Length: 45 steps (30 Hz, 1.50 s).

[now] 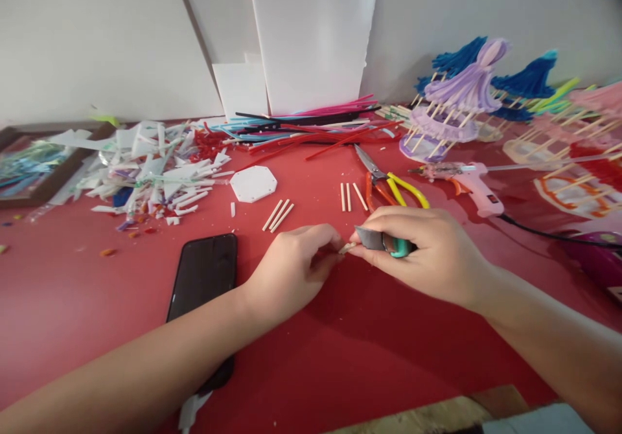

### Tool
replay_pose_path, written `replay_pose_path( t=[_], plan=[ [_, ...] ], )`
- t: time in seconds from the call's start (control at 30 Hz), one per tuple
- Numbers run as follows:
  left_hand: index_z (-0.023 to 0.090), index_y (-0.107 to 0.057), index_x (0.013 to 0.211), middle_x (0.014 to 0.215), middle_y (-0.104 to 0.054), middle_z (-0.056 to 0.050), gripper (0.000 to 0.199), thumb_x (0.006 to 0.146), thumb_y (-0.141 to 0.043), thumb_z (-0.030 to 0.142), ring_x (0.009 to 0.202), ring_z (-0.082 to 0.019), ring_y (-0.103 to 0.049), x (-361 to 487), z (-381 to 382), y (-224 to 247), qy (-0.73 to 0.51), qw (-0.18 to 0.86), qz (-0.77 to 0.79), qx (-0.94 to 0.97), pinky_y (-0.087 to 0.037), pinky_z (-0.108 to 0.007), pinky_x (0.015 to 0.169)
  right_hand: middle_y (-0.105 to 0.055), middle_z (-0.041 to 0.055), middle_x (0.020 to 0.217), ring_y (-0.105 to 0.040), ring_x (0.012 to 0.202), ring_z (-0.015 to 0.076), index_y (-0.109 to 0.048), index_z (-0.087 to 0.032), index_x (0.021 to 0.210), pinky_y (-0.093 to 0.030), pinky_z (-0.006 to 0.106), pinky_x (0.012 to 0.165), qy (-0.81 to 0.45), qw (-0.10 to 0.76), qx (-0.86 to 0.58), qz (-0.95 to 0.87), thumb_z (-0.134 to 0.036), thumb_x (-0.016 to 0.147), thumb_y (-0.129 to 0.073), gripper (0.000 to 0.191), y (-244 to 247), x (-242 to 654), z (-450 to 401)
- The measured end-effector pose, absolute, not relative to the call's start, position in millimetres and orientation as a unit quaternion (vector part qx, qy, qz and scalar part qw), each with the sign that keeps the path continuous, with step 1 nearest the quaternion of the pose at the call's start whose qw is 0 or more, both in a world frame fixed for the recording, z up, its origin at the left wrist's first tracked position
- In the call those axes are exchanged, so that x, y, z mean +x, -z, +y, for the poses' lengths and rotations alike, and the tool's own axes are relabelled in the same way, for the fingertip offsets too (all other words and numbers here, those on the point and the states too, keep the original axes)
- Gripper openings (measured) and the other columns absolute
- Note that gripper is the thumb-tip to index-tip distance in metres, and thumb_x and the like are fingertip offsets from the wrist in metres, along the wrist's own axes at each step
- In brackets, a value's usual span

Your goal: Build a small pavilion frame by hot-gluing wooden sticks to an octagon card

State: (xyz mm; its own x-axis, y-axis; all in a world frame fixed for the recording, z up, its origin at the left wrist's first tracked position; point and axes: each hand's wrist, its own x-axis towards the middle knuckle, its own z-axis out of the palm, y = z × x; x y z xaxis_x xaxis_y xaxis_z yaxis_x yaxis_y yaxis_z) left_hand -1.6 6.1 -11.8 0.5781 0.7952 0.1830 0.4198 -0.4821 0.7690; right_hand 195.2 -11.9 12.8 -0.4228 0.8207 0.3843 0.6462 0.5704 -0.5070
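Matt metal blade (370, 238), smooth wooden sticks (348, 197), glossy phone screen (207, 269), satiny tabletop (291, 369).

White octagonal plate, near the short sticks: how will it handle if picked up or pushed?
The white octagonal plate looks thin, so it's probably light for its size. Its crisp, straight edges suggest it is fairly stiff. Lying flat on the red tabletop, it would likely slide rather than roll or tip.
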Motion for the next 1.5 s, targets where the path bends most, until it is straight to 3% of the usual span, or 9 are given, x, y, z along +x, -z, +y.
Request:
replay_pose_path(
  t=[0.7,0.9,1.07,1.23,1.3,1.37,1.43,1.5],
  plan=[
    [0.015,-0.068,0.074,0.071,-0.069,-0.001,0.011,0.079,-0.059,0.010,0.073,-0.015,-0.065,1,8,11,-0.271,0.378,0.383,0.798,-0.050,-0.024,0.067,-0.059,-0.0033,0.065,-0.051,0.057,0.0081,-0.059,-0.019,0.071,-0.038,0.021,0.053,-0.176,0.286,-0.478,-0.812,-0.021,0.079,-0.065,0.010,-10,191,-10],
    [0.017,-0.066,0.076,0.072,-0.069,0.001,0.010,0.076,-0.060,0.009,0.061,-0.011,-0.059,2,9,12,-0.262,0.340,0.402,0.809,-0.044,-0.021,0.056,-0.059,-0.0021,0.066,-0.051,0.058,0.0093,-0.059,-0.019,0.073,-0.038,0.022,0.054,-0.175,0.244,-0.465,-0.833,-0.015,0.079,-0.058,0.007,-9,191,-11],
    [0.018,-0.061,0.084,0.077,-0.067,-0.001,0.005,0.081,-0.056,0.017,0.067,-0.013,-0.062,2,12,12,-0.271,0.409,0.432,0.757,-0.048,-0.023,0.058,-0.052,-0.0041,0.056,-0.046,0.051,0.0094,-0.054,-0.020,0.065,-0.036,0.023,0.049,-0.105,0.260,-0.556,-0.783,-0.021,0.076,-0.060,0.013,-10,196,-5],
    [0.019,-0.055,0.110,0.086,-0.063,-0.004,0.026,0.086,-0.052,0.028,0.066,-0.012,-0.061,2,12,14,-0.273,0.452,0.456,0.717,-0.050,-0.025,0.058,-0.048,-0.0038,0.045,-0.042,0.041,0.0101,-0.045,-0.020,0.053,-0.029,0.025,0.043,-0.041,0.245,-0.603,-0.758,-0.026,0.075,-0.062,0.028,-7,203,19],
    [0.018,-0.052,0.114,0.084,-0.062,-0.004,0.031,0.085,-0.053,0.029,0.066,-0.013,-0.060,2,12,14,-0.267,0.477,0.456,0.702,-0.050,-0.026,0.058,-0.055,-0.0009,0.052,-0.048,0.046,0.0124,-0.053,-0.020,0.062,-0.032,0.026,0.044,-0.031,0.253,-0.615,-0.746,-0.032,0.078,-0.061,0.022,-5,204,26],
    [0.018,-0.051,0.114,0.085,-0.062,-0.004,0.030,0.085,-0.053,0.029,0.068,-0.013,-0.059,2,11,14,-0.268,0.501,0.452,0.688,-0.049,-0.025,0.058,-0.062,0.0024,0.064,-0.056,0.057,0.0159,-0.060,-0.018,0.082,-0.038,0.027,0.050,-0.023,0.269,-0.623,-0.734,-0.035,0.078,-0.061,0.017,-2,205,28],
    [0.018,-0.051,0.111,0.086,-0.062,-0.004,0.025,0.087,-0.049,0.027,0.069,-0.012,-0.058,1,12,13,-0.280,0.522,0.437,0.677,-0.046,-0.024,0.056,-0.065,0.0051,0.076,-0.060,0.068,0.0188,-0.057,-0.016,0.099,-0.043,0.028,0.058,-0.023,0.284,-0.621,-0.730,-0.031,0.076,-0.062,0.028,1,205,25],
    [0.018,-0.051,0.106,0.084,-0.063,-0.003,0.019,0.090,-0.044,0.024,0.066,-0.011,-0.054,1,13,12,-0.291,0.537,0.419,0.672,-0.043,-0.022,0.053,-0.065,0.0061,0.083,-0.062,0.075,0.0204,-0.055,-0.016,0.101,-0.045,0.031,0.065,-0.028,0.285,-0.608,-0.740,-0.025,0.074,-0.062,0.029,2,204,19]
  ],
)
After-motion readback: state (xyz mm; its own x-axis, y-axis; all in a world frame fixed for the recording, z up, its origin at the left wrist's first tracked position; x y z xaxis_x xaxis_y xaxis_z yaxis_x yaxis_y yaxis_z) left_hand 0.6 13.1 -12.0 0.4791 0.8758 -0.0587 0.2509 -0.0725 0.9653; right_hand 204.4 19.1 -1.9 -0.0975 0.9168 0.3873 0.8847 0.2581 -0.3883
